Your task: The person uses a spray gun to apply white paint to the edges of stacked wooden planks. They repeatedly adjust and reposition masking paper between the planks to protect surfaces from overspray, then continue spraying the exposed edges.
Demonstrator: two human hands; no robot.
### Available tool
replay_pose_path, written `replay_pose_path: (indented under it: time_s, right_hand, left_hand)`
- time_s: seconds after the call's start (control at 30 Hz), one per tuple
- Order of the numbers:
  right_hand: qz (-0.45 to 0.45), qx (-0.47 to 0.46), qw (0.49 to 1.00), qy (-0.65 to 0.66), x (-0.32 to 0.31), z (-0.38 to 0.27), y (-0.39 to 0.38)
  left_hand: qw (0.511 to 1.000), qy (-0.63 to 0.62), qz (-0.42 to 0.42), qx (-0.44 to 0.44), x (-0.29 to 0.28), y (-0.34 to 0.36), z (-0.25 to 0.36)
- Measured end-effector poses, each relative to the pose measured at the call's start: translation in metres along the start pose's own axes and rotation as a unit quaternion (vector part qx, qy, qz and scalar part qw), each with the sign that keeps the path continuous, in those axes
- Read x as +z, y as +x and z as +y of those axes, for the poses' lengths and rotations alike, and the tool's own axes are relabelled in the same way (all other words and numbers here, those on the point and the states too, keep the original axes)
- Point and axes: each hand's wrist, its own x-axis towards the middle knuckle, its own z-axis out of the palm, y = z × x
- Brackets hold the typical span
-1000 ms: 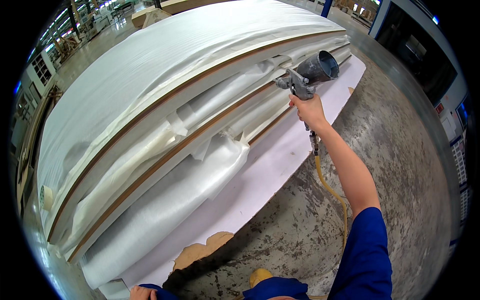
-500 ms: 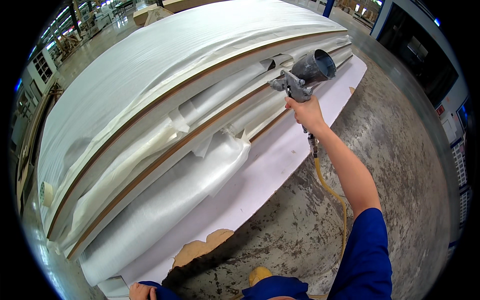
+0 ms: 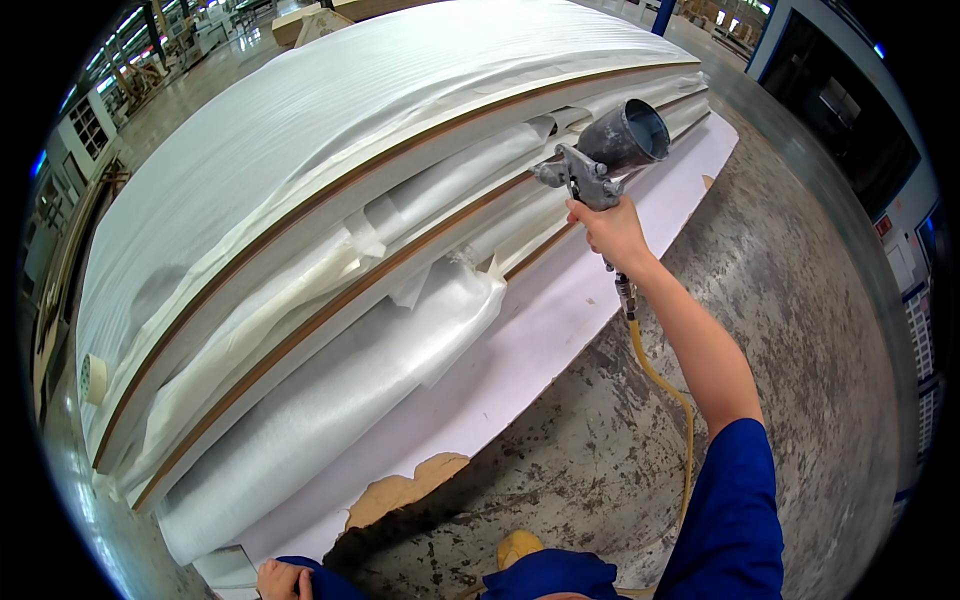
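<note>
A grey spray gun with a dark cup on top is gripped in my right hand, its nozzle pointing left. Close to the nozzle runs the middle brown strip, a bare edge between masked panels. Another brown strip lies farther back, and a third shows in part nearer me. White sheeting and pale tape cover the surfaces around them. A yellow hose hangs from the gun's handle. My left hand is low at the bottom edge, fingers curled; what they hold, if anything, is hidden.
A pale lilac board with a torn brown edge lies under the panels. A tape roll stands at the far left. Stained concrete floor lies to the right, and a dark opening is at the upper right.
The spray gun and my right hand have shifted very slightly left. My left hand stays at the bottom edge.
</note>
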Motion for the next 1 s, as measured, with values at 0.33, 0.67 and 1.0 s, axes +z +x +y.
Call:
replay_pose_path:
  time_s: [0.33,0.67,1.0]
  right_hand:
    - [-0.024,-0.013,1.000,-0.005,0.010,-0.002,-0.009]
    - [-0.042,-0.010,0.999,-0.011,0.018,-0.017,-0.026]
    - [-0.070,-0.013,0.997,-0.029,0.027,-0.025,-0.038]
  left_hand:
    - [1.000,0.004,0.009,0.011,0.000,0.001,0.001]
    - [0.999,0.015,0.020,0.024,0.003,-0.001,-0.004]
    - [0.999,0.023,0.033,0.030,0.002,-0.003,-0.001]
